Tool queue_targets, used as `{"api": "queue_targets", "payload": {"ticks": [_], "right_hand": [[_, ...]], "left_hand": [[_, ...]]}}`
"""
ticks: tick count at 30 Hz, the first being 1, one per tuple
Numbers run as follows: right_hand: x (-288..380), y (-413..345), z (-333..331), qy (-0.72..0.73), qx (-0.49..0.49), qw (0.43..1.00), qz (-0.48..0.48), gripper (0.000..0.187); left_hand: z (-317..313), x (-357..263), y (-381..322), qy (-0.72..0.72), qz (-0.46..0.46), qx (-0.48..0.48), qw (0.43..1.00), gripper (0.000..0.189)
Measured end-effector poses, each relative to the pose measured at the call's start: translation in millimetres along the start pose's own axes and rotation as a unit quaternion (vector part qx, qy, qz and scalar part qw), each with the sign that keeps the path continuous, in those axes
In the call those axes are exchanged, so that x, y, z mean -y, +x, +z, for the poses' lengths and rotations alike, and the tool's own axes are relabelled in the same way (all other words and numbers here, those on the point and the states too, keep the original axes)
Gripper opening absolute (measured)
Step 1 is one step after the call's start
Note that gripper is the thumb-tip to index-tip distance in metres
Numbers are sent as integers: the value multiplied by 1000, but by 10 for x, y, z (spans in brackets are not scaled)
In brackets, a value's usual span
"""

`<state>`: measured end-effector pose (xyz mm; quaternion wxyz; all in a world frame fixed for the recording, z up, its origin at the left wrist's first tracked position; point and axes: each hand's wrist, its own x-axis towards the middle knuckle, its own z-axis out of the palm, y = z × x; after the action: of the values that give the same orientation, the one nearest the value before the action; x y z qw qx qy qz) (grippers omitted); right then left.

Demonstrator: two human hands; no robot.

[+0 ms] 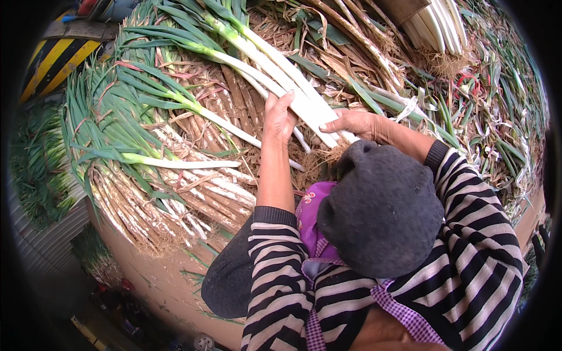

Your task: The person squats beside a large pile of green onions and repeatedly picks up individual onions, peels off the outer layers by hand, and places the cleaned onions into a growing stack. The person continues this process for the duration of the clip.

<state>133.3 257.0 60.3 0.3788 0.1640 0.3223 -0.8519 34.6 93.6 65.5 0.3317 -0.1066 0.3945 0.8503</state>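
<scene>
My left hand (281, 116) is closed around the white stalks of several peeled long green onions (287, 83), whose green leaves point to the upper left. Near their root ends, my right hand (351, 125) grips the same stalks, thumb on top; its other fingers are mostly hidden. Under and beside my left forearm lies a loose peeled green onion (224, 125), partly covered by the wrist. Another peeled one (184, 162) rests farther left on a pile of unpeeled, soil-stained green onions (210, 188). A dark grey knitted hat (382, 210) hides the area just below my right hand.
A banded bundle of white stalks (434, 28) lies at the upper right. Dry husks and leaf scraps (478, 127) cover the right side. A yellow-and-black striped barrier (61, 61) stands upper left, above more green onions (44, 166). Bare brown floor (162, 285) shows lower left.
</scene>
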Motion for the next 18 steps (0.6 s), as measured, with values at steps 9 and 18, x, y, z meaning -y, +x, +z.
{"api": "queue_targets", "payload": {"ticks": [9, 18], "right_hand": [[527, -491, 147, 44, 1, 988, -150, 44], [223, 57, -94, 76, -120, 988, -63, 34]], "left_hand": [[-536, 153, 94, 561, 32, -344, 753, 36], [-849, 247, 141, 202, 43, -282, 937, 13]]}}
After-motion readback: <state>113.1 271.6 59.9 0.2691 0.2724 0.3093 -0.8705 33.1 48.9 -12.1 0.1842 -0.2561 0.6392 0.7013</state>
